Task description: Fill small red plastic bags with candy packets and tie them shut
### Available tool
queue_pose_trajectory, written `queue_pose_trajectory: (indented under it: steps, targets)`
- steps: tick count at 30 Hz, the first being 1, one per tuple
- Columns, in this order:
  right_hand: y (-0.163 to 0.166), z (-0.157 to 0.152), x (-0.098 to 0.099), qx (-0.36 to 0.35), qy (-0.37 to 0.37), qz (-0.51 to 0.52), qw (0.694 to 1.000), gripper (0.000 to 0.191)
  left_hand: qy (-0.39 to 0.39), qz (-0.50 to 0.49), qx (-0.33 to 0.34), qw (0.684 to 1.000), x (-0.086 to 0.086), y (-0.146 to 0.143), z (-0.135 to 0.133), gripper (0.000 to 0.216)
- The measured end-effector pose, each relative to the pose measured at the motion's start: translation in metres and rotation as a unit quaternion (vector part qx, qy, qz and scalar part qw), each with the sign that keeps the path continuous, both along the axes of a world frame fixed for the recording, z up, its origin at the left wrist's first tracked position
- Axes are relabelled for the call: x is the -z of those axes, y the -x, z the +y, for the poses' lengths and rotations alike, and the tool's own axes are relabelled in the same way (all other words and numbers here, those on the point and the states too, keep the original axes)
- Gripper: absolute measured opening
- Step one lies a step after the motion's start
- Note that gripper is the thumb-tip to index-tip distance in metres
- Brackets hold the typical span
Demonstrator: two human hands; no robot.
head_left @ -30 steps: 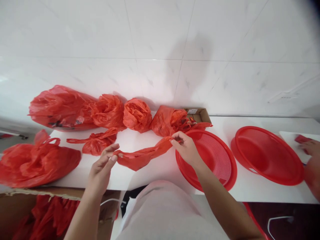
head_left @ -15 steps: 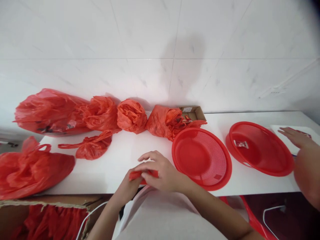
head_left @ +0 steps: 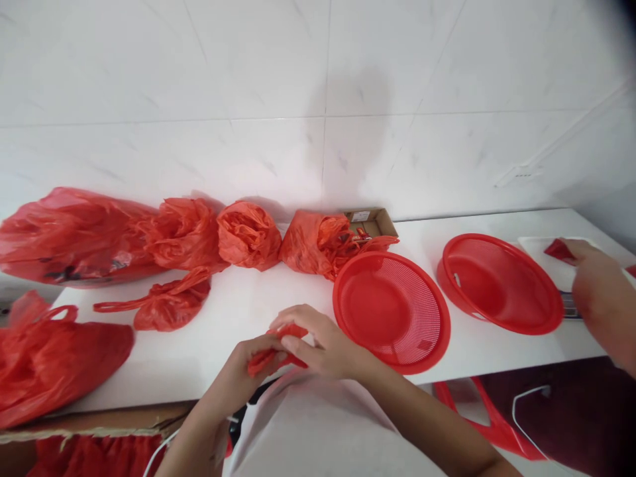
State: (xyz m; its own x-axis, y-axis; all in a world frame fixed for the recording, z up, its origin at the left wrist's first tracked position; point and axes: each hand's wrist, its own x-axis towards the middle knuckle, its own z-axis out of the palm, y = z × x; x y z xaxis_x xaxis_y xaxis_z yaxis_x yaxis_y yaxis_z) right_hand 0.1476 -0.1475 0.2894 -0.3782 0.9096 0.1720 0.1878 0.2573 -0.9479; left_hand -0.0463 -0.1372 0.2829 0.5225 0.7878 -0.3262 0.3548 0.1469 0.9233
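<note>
Close to my body, at the table's front edge, a small folded piece of red plastic bag (head_left: 261,362) is held between my hands. My left hand (head_left: 243,364) has its fingers closed round the left part of it. Over the top and right side curl the fingers of my right hand (head_left: 322,344), thumb pressed toward the plastic. My fingers hide part of the bag. Just right of my right hand stands a red mesh basket (head_left: 380,308) with nothing in it.
Several filled red bags (head_left: 248,235) line the wall; a small tied bag (head_left: 171,305) lies left. Behind the basket sits a cardboard box (head_left: 385,222). Right are a red basin (head_left: 511,285) and a white tray (head_left: 534,246), where another person's hand (head_left: 583,252) holds something dark red.
My fingers have shifted on the red bag, which bunches more in my left hand. The other person's hand now grips a dark red item. The red-and-white packet in the basin no longer shows.
</note>
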Motion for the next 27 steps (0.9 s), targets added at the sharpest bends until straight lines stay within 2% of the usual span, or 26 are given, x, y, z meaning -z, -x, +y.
queue_pose_trajectory:
  steps: [3,6,9,11,13,16,18,23,27]
  targets:
    - [0.011,0.008,0.023,-0.010,0.035,-0.051,0.998,0.030,-0.093,0.053,0.013,0.994,0.009,0.000,-0.001,0.017]
    - [0.016,0.009,0.038,-0.018,0.096,-0.035,0.995,0.034,-0.205,0.075,-0.058,0.974,0.023,-0.002,-0.003,0.021]
    - [0.014,0.006,0.040,-0.043,0.151,0.012,0.987,0.032,-0.317,0.055,-0.134,0.937,0.032,-0.007,-0.005,0.021]
    - [0.009,0.005,0.038,-0.052,0.170,0.026,0.984,0.026,-0.357,0.057,-0.155,0.919,0.035,-0.008,-0.006,0.020]
    - [0.004,0.004,0.035,-0.041,0.174,0.020,0.984,0.021,-0.353,0.074,-0.131,0.924,0.036,-0.006,-0.006,0.023]
    - [-0.002,0.001,0.029,-0.028,0.154,-0.007,0.988,0.022,-0.319,0.102,-0.031,0.942,0.034,0.004,-0.004,0.031]
    - [-0.007,-0.001,0.027,-0.023,0.121,-0.037,0.992,0.023,-0.300,0.119,0.006,0.946,0.031,0.016,-0.003,0.030]
    - [-0.033,0.000,0.035,0.037,0.092,-0.111,0.989,0.024,-0.250,0.141,-0.030,0.958,0.026,0.066,-0.001,0.029]
    - [-0.052,0.006,0.050,0.088,0.096,-0.141,0.981,0.028,-0.180,0.160,-0.071,0.968,0.041,0.105,-0.003,0.032]
